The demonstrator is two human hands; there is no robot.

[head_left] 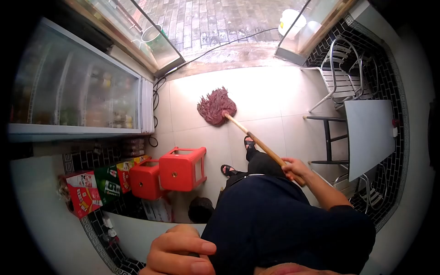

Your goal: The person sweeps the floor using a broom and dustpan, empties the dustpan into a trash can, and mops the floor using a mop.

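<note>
My right hand [294, 169] is wrapped round the upper part of a wooden mop handle [263, 145], at the right of my body. The handle slants up and left to a dark red mop head [216, 107], which lies spread on the pale tiled floor [256, 98]. Close to the camera, at the bottom left, my left hand [181, 253] is raised with its fingers curled. A small dark thing shows between those fingers, too hidden to name.
Two red stools [182, 173] stand left of my feet, near boxes [106, 185] and a black bin [200, 210]. A glass-doored fridge [145, 105] is at the left. A table [369, 135] and metal chairs [341, 75] line the right. A cable [220, 47] crosses the open doorway.
</note>
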